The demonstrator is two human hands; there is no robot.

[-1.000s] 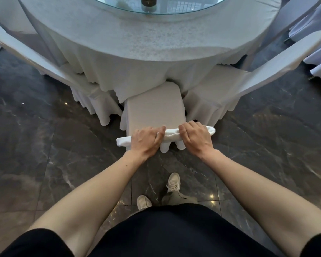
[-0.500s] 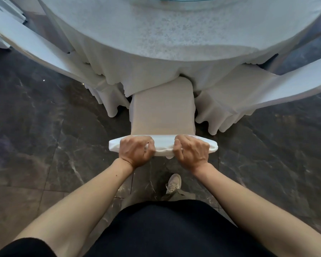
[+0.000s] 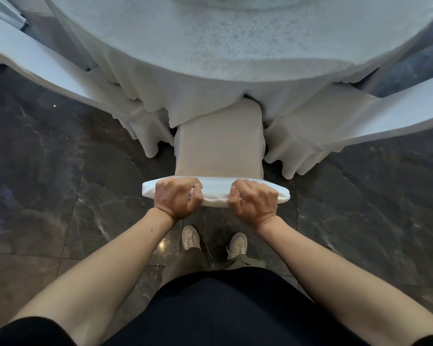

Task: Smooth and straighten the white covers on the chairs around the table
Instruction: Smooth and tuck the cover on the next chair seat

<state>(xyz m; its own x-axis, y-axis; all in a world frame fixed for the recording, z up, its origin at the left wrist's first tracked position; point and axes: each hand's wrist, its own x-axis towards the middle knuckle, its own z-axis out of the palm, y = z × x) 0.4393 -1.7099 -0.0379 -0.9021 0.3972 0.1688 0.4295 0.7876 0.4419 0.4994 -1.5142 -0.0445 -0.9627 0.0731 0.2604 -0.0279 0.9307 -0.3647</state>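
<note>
A chair in a white cover (image 3: 219, 148) stands right in front of me, its seat partly under the round table (image 3: 235, 46). The top of its covered backrest (image 3: 216, 194) runs left to right just below the seat. My left hand (image 3: 176, 198) grips the backrest top left of centre, fingers curled over the cloth. My right hand (image 3: 255, 201) grips it right of centre in the same way. Both thumbs are on my side of the backrest.
Two more white-covered chairs flank this one: the left chair (image 3: 60, 76) and the right chair (image 3: 360, 123), both angled toward the table. The white tablecloth hangs over the seats. Dark marble floor (image 3: 60, 196) lies on both sides. My shoes (image 3: 190, 237) stand behind the chair.
The chair has come nearer to me and looks straighter to the table. My hands stay on the backrest top, now spread a little wider. Both my feet now show behind the chair.
</note>
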